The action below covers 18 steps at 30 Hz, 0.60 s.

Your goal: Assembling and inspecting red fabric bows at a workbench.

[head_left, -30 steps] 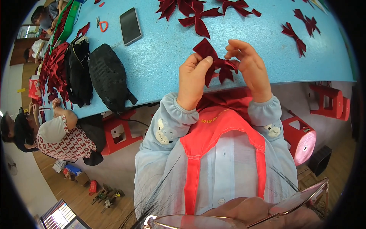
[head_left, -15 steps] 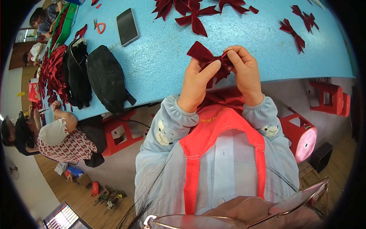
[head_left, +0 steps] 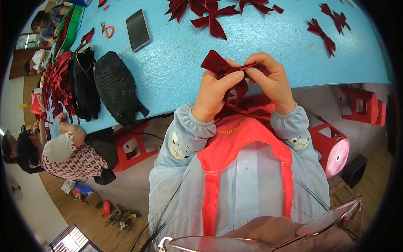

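Observation:
A dark red velvet bow (head_left: 215, 63) is held between my two hands, just above the near edge of the blue table (head_left: 176, 71). My left hand (head_left: 215, 90) is closed on it, thumb pressed near its middle, with one loop sticking out to the upper left. Thumb and fingertips of my right hand (head_left: 270, 80) pinch the bow's right side. A tail hangs below the thumbs, and the bow's centre is partly hidden by my fingers. Beyond my hands lie several more dark red bows (head_left: 216, 21), with others (head_left: 322, 37) farther right.
A phone (head_left: 138, 30), small orange-handled snips (head_left: 108, 31) and two black bags (head_left: 115, 86) lie to the left. Past them are a heap of red ribbon pieces (head_left: 58, 80) and a green tray (head_left: 69, 29). Red stools (head_left: 329, 143) stand below the table; a co-worker (head_left: 71, 153) sits at left.
My right hand has turned, and its fingers now pinch the bow's right side out nearly flat. Both hands have come slightly lower and nearer; the left keeps its hold.

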Motion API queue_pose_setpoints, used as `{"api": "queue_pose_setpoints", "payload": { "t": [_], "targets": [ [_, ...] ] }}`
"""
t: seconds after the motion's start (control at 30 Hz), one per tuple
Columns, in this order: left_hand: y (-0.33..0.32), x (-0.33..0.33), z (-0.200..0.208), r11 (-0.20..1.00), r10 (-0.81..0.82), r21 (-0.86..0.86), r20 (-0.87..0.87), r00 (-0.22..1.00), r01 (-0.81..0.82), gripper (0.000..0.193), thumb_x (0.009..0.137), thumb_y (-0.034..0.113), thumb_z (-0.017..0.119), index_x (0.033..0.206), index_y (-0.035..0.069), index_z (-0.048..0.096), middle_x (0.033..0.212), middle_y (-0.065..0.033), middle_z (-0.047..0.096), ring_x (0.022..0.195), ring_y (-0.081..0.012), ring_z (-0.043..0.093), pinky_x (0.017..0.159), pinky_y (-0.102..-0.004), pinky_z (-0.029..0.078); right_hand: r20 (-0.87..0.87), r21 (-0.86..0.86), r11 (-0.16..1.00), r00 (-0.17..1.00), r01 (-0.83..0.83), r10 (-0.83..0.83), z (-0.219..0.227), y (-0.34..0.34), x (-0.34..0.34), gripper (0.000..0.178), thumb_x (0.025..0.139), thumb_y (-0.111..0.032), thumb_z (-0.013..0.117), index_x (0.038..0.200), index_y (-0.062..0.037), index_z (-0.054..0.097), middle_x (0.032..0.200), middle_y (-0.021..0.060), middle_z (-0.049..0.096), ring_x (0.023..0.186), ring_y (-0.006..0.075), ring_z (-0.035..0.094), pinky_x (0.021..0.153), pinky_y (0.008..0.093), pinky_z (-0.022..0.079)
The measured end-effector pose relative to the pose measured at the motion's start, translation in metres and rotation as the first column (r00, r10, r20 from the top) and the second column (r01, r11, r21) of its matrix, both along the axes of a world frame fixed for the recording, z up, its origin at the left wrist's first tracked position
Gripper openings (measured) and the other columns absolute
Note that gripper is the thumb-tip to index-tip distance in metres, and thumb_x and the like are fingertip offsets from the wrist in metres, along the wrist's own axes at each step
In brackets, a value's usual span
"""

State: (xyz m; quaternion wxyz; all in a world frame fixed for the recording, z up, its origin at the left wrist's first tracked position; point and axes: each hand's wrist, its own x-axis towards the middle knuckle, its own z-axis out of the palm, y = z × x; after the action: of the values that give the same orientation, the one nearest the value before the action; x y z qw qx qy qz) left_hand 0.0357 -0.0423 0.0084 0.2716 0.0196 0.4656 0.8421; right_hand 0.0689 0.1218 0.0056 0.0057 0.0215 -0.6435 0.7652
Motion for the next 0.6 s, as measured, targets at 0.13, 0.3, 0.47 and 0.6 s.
{"api": "queue_pose_setpoints", "payload": {
  "t": [0.13,0.3,0.47,0.6],
  "targets": [
    [-0.003,0.000,0.002,0.998,-0.064,-0.027,-0.033,0.997,0.063,0.020,0.081,0.006,0.063,0.098,0.001,0.055,0.091,-0.0046,0.060,0.078,-0.0101,0.057,0.068,-0.0240,0.045,-0.193,0.218,0.975,0.981,0.051,-0.008,0.006,0.001,-0.002,0.022,0.079,0.003,0.059,0.100,-0.0059,0.057,0.094,0.0020,0.056,0.080,0.0083,0.052,0.066,0.0223,0.043],
    [-0.002,0.004,0.008,0.996,-0.044,-0.075,-0.034,0.998,0.041,0.021,0.080,0.007,0.064,0.097,0.001,0.055,0.086,-0.0037,0.060,0.074,-0.0089,0.056,0.065,-0.0228,0.044,-0.379,0.406,0.907,0.924,0.112,0.056,0.007,0.009,-0.004,0.025,0.074,0.007,0.062,0.096,-0.0047,0.057,0.099,0.0050,0.054,0.082,0.0121,0.054,0.067,0.0245,0.045],
    [-0.006,0.005,0.008,0.967,-0.076,-0.252,-0.176,0.982,0.029,0.022,0.080,0.010,0.066,0.096,0.001,0.055,0.081,-0.0020,0.060,0.069,-0.0070,0.054,0.060,-0.0215,0.042,-0.339,0.488,0.870,0.934,0.070,0.115,0.015,0.011,-0.004,0.021,0.073,0.009,0.062,0.089,-0.0032,0.058,0.098,0.0061,0.054,0.082,0.0145,0.054,0.068,0.0253,0.045],
    [-0.009,0.005,0.015,0.953,-0.100,-0.302,-0.205,0.974,0.035,0.021,0.079,0.012,0.066,0.095,0.002,0.056,0.080,-0.0011,0.059,0.067,-0.0062,0.052,0.057,-0.0210,0.041,-0.345,0.476,0.879,0.924,0.020,0.166,0.019,0.013,-0.005,0.017,0.072,0.009,0.062,0.083,-0.0034,0.058,0.097,0.0061,0.053,0.082,0.0161,0.054,0.068,0.0258,0.045]
  ]
}}
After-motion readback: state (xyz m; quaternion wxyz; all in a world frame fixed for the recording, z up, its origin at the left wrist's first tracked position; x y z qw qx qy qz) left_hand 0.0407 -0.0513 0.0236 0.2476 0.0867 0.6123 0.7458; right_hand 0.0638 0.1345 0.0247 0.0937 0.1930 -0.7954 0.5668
